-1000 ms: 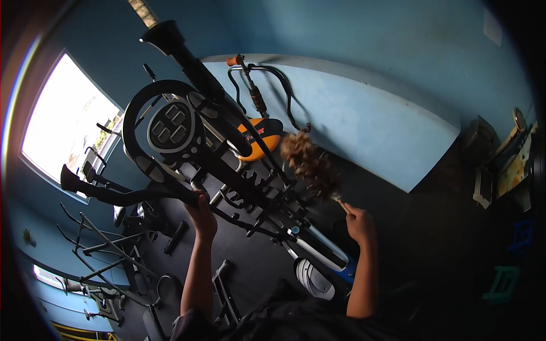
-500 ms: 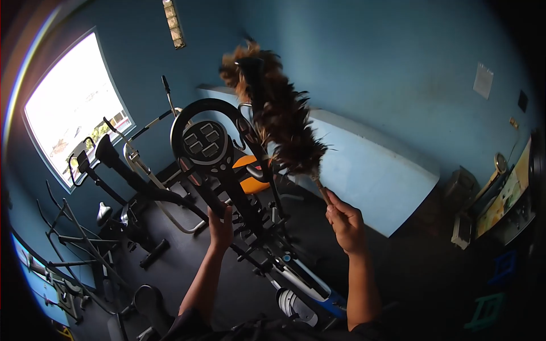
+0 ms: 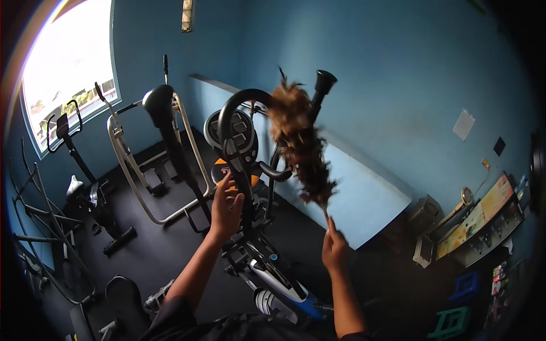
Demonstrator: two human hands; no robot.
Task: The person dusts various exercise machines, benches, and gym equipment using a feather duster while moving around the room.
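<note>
A brown feather duster (image 3: 304, 150) is held upright by its thin handle in my right hand (image 3: 335, 247). Its feathers overlap the round handlebar and lie beside the right moving arm (image 3: 325, 85) of an elliptical trainer; whether they touch is hard to tell. My left hand (image 3: 226, 210) is raised with its fingers apart, next to the trainer's upright (image 3: 245, 196), holding nothing. Behind the curved handlebar (image 3: 227, 122) sits the grey console (image 3: 242, 136) with its small screens. The left moving arm (image 3: 165, 119) stands farther left.
A pale blue low partition (image 3: 364, 187) runs behind the trainer. An air walker (image 3: 122, 162) and an exercise bike (image 3: 94, 199) stand near the bright window. Blue (image 3: 465, 286) and green (image 3: 449, 323) stools are at lower right, below a cluttered shelf (image 3: 483, 221).
My left hand has come off the trainer's handlebar and opened. The duster has moved from the moving arm's top to lower beside the handlebar. The view has shifted.
</note>
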